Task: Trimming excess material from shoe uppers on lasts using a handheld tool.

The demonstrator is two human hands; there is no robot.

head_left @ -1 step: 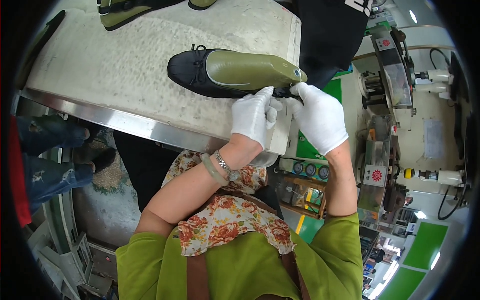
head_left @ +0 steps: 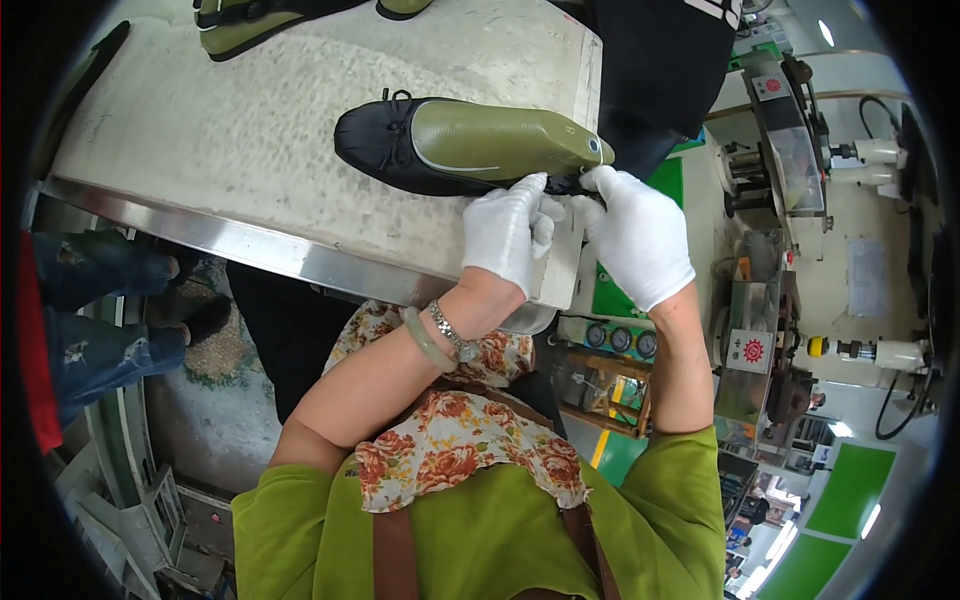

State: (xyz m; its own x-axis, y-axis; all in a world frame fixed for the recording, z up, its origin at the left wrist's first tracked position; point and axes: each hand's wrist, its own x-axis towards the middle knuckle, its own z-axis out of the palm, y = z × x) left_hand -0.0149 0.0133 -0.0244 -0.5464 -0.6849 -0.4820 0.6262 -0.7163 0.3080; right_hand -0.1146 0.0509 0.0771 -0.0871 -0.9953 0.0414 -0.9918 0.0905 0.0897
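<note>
A black shoe (head_left: pixel 372 140) with a small bow lies on the worktable, its toe to the left. An olive-green shoe last (head_left: pixel 480 130) fills it and shows through the opening up to the heel end. My left hand (head_left: pixel 502 230), in a white glove, is closed with its fingertips at the shoe's near edge, towards the heel. My right hand (head_left: pixel 638 235), gloved in white too, pinches at the heel end of the black upper, just below the last. Dark material shows between the two hands. Exactly what each set of fingertips grips is partly hidden by the gloves.
The pale worktable (head_left: pixel 230 130) has a metal front edge. More shoes on green lasts (head_left: pixel 235 42) lie at its far left. A machine with gauges (head_left: pixel 622 341) stands below the table's right end. Other machinery (head_left: pixel 755 330) lines the right. A person's jeans (head_left: pixel 100 330) show at left.
</note>
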